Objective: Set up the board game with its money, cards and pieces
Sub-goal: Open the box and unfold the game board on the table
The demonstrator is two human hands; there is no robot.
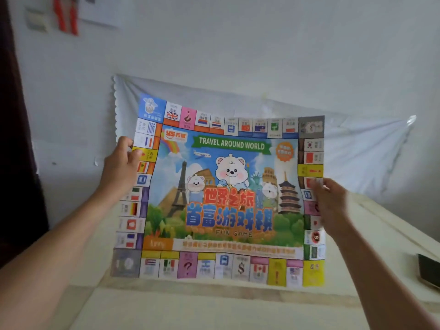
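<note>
1. I see the board (226,186) held unfolded in the air above the table (214,306), printed face toward the camera.
2. Left hand (121,167) is clamped on the board's left edge, upper half.
3. Right hand (331,201) is clamped on the right edge, near mid-height.
4. A dark flat object (428,270) lies on the table at far right, apart from the board.

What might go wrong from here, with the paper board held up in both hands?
The game board is a thin, wavy sheet, gripped only at its side edges by the left hand and the right hand; a hard pull might tear it.
It may land wrinkled on the beige surface.
The dark object at the right could end up under a corner.
</note>
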